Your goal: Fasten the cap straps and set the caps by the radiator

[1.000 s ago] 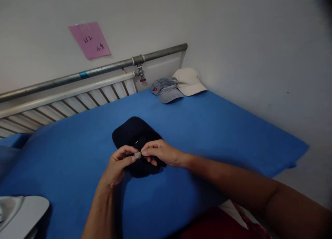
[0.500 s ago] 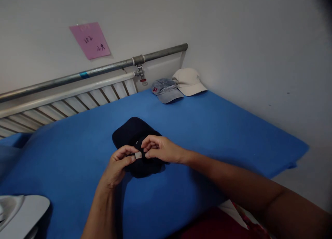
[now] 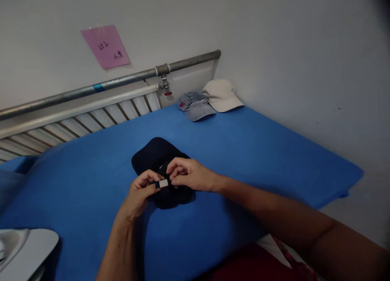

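Note:
A dark navy baseball cap [image 3: 155,153] lies on the blue-covered table [image 3: 100,167], its brim pointing away to the upper left. Across its near side runs the back strap with a pale metal buckle [image 3: 163,184]. My left hand [image 3: 140,193] pinches the strap between thumb and fingers, just left of the buckle. On the other side, my right hand [image 3: 190,175] has thumb and fingertips closed on the strap, close to the buckle's right edge. Its fingers partly hide the cap's crown and the strap end.
A grey-blue cap [image 3: 196,106] and a cream cap [image 3: 222,96] sit in the far corner. Along the wall run a radiator [image 3: 85,120] and a metal pipe [image 3: 128,78] under a pink note [image 3: 106,47]. A white board end [image 3: 42,244] is at lower left.
The buckle has shifted slightly right, and a little more dark strap shows between it and my left fingers. Both hands stay almost in place.

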Demonstrator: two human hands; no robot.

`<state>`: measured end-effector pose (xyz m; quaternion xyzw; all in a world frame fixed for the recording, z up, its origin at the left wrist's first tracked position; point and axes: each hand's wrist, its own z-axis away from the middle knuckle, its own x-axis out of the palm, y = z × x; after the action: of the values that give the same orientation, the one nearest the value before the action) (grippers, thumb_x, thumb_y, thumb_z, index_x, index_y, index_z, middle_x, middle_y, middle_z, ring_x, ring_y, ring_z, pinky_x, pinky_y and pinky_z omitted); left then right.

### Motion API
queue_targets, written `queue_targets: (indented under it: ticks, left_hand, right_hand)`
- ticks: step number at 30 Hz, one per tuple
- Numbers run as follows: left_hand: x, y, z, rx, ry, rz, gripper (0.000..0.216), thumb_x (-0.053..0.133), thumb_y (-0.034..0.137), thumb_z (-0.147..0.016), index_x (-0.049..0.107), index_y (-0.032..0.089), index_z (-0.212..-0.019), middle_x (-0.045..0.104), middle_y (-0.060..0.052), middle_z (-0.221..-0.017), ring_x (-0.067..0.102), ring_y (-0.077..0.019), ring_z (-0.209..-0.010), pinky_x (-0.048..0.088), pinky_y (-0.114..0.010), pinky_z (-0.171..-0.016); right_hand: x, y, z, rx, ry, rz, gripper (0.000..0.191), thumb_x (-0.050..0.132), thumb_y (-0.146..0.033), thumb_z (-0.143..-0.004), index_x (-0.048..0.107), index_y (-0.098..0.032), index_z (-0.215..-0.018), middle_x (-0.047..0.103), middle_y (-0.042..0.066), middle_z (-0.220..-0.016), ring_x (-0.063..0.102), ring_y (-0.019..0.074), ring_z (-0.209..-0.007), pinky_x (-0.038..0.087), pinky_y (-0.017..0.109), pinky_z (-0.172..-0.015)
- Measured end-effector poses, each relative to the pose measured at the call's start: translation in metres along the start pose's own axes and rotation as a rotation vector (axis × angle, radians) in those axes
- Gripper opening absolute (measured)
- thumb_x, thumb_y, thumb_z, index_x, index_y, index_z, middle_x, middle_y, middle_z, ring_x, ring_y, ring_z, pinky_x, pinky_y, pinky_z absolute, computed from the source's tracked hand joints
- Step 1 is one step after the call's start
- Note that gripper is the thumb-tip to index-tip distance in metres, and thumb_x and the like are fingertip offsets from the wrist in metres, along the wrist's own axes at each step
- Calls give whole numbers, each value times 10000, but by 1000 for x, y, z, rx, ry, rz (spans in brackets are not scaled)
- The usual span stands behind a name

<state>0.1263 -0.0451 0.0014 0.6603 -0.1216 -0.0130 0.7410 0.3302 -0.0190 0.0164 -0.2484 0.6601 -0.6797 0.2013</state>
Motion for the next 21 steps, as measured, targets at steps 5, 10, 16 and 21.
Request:
queue_targets:
  ticks: [5, 10, 16, 21]
  left_hand:
    - [-3, 0, 1, 16, -60, -64, 103, 756, 247, -677, 680, 197, -725, 665, -1, -761, 563, -125, -729, 421, -216, -674]
    - [-9, 4, 6, 45, -180, -82, 177, 722, 355, -716, 672, 203, -790, 668, -26, -880, 546, -166, -837, 409, -246, -715]
    - [-6, 5, 7, 75, -153, -107, 137, 698, 318, -783, 655, 206, -717, 635, 15, -803, 514, -110, -743, 390, -206, -671]
    - [-1, 3, 7, 61, -199, -108, 96, 698, 282, -792, 664, 216, -732, 629, 27, -776, 537, -101, -738, 403, -201, -688]
  right_hand:
    - [1, 3, 0, -58, -24, -12, 180, 610, -90, -736, 561, -186, -880, 585, -42, -757, 582, 71, -656, 477, 219, -652]
    - [0, -4, 4, -12, -28, 64, 163, 560, -114, -771, 545, -194, -912, 559, -46, -764, 541, 50, -522, 427, 186, -491]
    - [1, -16, 11, -205, -1, 473, 193, 683, -253, -769, 598, -196, -933, 568, -28, -780, 520, 82, -639, 420, 210, -571]
    - [6, -11, 12, -566, 8, 868, 133, 663, -282, -814, 624, -174, -882, 630, 23, -862, 576, 141, -795, 446, 295, -762]
